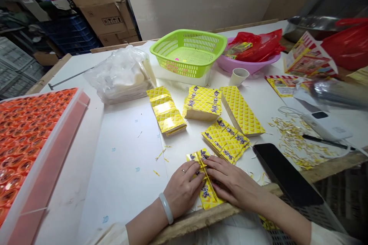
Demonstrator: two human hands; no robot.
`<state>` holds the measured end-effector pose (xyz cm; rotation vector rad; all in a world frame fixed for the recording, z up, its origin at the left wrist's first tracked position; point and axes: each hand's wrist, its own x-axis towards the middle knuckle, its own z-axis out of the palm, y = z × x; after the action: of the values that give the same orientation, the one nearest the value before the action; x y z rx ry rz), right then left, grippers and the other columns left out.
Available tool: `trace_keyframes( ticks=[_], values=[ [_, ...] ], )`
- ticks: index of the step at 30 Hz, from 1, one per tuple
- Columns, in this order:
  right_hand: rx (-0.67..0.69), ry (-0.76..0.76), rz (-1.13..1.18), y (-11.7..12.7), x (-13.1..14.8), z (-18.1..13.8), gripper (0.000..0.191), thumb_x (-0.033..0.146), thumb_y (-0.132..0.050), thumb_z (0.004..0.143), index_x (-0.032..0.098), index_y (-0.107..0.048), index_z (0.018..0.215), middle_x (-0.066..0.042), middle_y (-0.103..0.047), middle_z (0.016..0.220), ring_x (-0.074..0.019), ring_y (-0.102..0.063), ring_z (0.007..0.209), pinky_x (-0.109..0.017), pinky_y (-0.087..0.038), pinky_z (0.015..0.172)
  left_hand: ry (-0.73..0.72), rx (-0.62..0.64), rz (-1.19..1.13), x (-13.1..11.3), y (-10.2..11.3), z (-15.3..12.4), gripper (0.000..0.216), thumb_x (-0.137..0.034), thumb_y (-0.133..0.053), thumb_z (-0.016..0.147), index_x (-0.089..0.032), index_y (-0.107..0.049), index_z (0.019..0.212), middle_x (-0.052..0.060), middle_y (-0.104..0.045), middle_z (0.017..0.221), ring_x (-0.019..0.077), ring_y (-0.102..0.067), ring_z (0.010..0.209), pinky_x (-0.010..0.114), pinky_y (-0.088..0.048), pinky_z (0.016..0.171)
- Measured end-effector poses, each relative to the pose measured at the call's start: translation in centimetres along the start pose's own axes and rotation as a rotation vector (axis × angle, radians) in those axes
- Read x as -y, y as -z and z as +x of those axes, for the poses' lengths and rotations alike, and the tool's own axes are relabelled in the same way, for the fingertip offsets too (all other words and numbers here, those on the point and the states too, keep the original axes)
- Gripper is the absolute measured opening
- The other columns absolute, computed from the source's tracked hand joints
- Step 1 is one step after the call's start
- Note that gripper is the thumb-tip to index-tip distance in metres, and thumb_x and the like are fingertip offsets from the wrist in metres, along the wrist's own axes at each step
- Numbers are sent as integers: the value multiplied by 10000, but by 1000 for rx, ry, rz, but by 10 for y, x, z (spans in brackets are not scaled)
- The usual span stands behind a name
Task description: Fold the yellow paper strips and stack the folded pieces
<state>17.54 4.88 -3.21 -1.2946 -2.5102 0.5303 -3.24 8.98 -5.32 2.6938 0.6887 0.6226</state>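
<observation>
A yellow printed card sheet with small dark cartoon figures lies at the table's front edge, a raised fold or seam running down its middle. My left hand, with a ring and a pale bangle at the wrist, has its fingers bent onto the sheet's left half. From the other side my right hand presses its fingers against the right half, close to the seam. Just beyond are a stack of similar figured cards, another figured stack, a shiny yellow stack and a patterned yellow stack.
A tray of orange-lidded pots stands left. Behind are a clear plastic bag, green basket, purple basin and paper cup. At right lie a black phone, white power bank, pen and paper scraps.
</observation>
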Motion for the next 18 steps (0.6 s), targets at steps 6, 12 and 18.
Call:
trace_keyframes(
  ticks=[6, 12, 18],
  values=[
    [10, 75, 35, 1, -4, 2, 310, 146, -435, 875, 137, -546, 1165, -142, -532, 1280, -231, -435, 1246, -415, -399, 1044, -3, 58, -21, -7, 2, 8, 248, -70, -428, 852, -114, -583, 1041, 147, -577, 1062, 248, -523, 1068, 428, -508, 911],
    [-13, -27, 223, 2, -4, 3, 312, 153, -466, 856, 199, -526, 1158, -118, -486, 1236, -210, -421, 1213, -387, -412, 1008, 339, 13, -365, -12, 5, 6, 224, -99, -559, 791, -190, -589, 994, 103, -488, 1151, 227, -452, 1117, 409, -456, 961],
    [29, -80, 263, 5, -3, 12, 299, 116, -495, 792, 190, -534, 1079, -115, -453, 1257, -226, -373, 1237, -410, -371, 1039, 430, 16, -423, -17, 6, 10, 227, -83, -558, 752, -189, -578, 953, 102, -480, 1156, 249, -426, 1136, 443, -427, 978]
  ],
)
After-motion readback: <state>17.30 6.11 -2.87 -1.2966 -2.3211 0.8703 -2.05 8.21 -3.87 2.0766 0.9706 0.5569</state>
